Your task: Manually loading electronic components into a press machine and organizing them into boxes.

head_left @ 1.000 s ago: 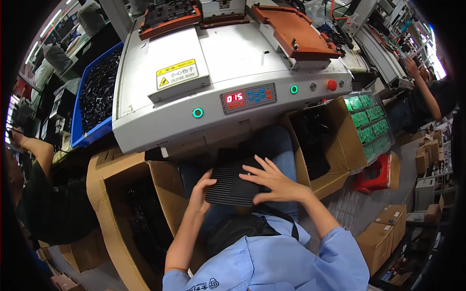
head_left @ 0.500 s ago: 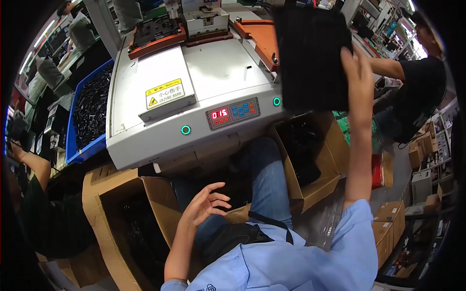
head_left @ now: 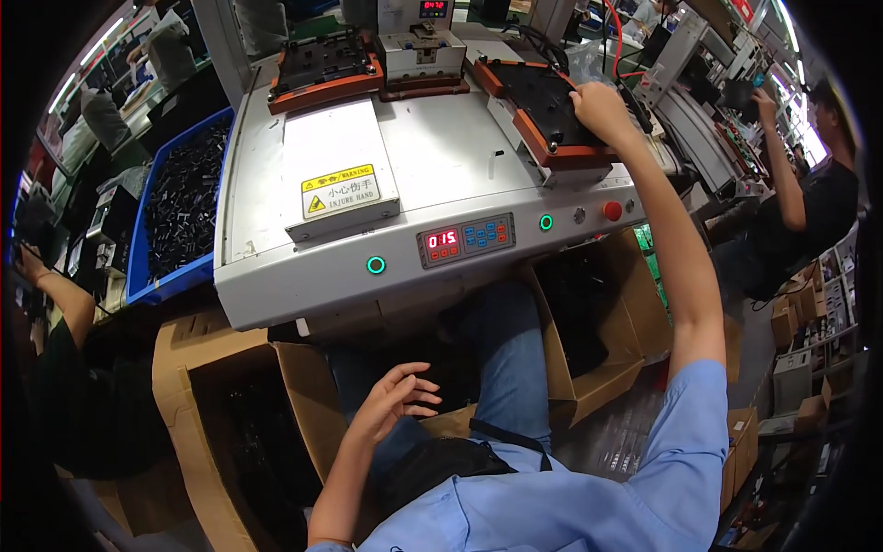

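A flat black plastic panel (head_left: pixel 532 99) lies in the orange-framed fixture (head_left: pixel 568 152) at the machine's right side. My right hand (head_left: pixel 602 115) reaches out to it, fingers curled over the panel's right edge; the fingertips are partly hidden. Above my lap hovers my left hand (head_left: pixel 397 405), fingers loosely bent and apart, touching nothing. On the left of the white machine top (head_left: pixel 432 152) sits a second orange-framed fixture (head_left: pixel 326 92) with a black bed. Between the two fixtures stands a metal press head (head_left: pixel 423 60).
A blue bin (head_left: pixel 138 262) of small black parts stands left of the machine. Open cardboard boxes (head_left: pixel 170 368) flank my legs, the right box (head_left: pixel 589 391) holding dark pieces. A red button (head_left: pixel 612 212) sits on the machine's front. Other people work at both sides.
My right hand has carried the black panel forward and down from the near right into the right fixture. My left hand stays about where it was. The view has shifted slightly.
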`<action>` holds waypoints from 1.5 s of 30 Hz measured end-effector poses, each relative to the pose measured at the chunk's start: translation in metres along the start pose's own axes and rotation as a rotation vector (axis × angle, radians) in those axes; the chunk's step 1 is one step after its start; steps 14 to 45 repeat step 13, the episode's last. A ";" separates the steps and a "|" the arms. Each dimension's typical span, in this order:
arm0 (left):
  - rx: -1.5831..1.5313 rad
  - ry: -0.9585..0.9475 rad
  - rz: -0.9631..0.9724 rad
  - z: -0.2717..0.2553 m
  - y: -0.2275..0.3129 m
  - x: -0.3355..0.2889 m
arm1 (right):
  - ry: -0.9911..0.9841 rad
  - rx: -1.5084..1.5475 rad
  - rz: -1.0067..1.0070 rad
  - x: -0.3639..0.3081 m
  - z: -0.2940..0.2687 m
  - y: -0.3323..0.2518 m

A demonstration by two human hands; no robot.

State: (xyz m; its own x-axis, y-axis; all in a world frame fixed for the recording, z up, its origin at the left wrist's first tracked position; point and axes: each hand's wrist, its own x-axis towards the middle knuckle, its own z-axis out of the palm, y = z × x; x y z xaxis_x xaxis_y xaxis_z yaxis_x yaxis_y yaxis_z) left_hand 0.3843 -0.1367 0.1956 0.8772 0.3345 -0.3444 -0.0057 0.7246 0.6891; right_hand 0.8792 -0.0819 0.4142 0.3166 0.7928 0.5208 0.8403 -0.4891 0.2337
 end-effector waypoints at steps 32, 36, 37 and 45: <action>0.000 0.128 0.010 -0.006 0.000 0.007 | -0.401 0.430 0.003 0.012 -0.047 0.008; 0.000 0.128 0.010 -0.006 0.000 0.007 | -0.401 0.430 0.003 0.012 -0.047 0.008; 0.000 0.128 0.010 -0.006 0.000 0.007 | -0.401 0.430 0.003 0.012 -0.047 0.008; 0.000 0.128 0.010 -0.006 0.000 0.007 | -0.401 0.430 0.003 0.012 -0.047 0.008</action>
